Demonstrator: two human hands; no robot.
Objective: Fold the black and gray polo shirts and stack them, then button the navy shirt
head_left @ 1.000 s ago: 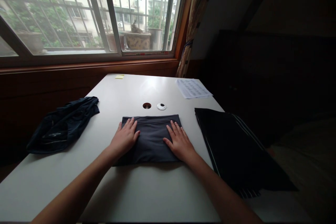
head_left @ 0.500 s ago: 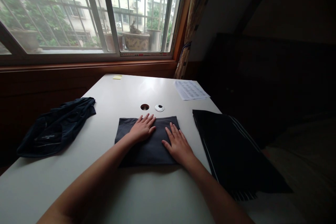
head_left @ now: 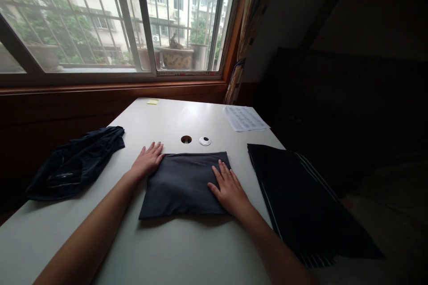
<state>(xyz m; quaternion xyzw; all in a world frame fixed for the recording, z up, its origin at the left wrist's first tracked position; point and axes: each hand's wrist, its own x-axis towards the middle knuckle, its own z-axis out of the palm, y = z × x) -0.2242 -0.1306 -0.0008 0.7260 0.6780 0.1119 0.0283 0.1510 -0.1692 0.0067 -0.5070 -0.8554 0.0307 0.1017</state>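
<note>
A dark grey folded cloth (head_left: 185,187), perhaps a garment, lies flat on the white table (head_left: 187,254) in front of me. Its exact kind cannot be made out. At its far left corner rests my left hand (head_left: 148,159), open, with the fingers pointing away from me and partly on the tabletop. My right hand (head_left: 229,187) lies flat and open on the cloth's right side, fingers spread. Neither hand grips anything.
Left on the table is a crumpled dark navy garment (head_left: 76,164). A black fringed cloth with white stripes (head_left: 301,200) lies at the right. Printed papers (head_left: 245,119), a yellow note (head_left: 153,102), a cable hole (head_left: 186,139) and its white cover (head_left: 205,141) sit farther back.
My left hand has moved left, from the middle of the folded cloth to its far left corner. My right hand stays on the right side. The view has shifted slightly.
</note>
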